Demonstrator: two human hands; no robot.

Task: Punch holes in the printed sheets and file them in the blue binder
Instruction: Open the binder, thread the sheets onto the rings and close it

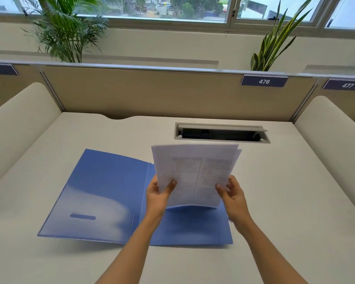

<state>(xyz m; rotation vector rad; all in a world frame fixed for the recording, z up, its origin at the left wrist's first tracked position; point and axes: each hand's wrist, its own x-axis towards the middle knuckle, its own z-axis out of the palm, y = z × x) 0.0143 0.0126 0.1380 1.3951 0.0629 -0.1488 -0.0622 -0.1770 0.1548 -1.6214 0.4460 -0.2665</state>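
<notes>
Printed sheets [195, 171]: a thin, light, floppy stack, held raised above the open blue binder [94, 191] on the bench [285, 201]. Left grip [159, 191] pinches the lower left edge, right grip [233, 193] the lower right. Judged prone to fanning; best held squared by both side edges.

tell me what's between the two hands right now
The printed sheets: the left hand and right hand hold the stack by its lower corners, raised over the open blue binder. The head view shows it.
</notes>
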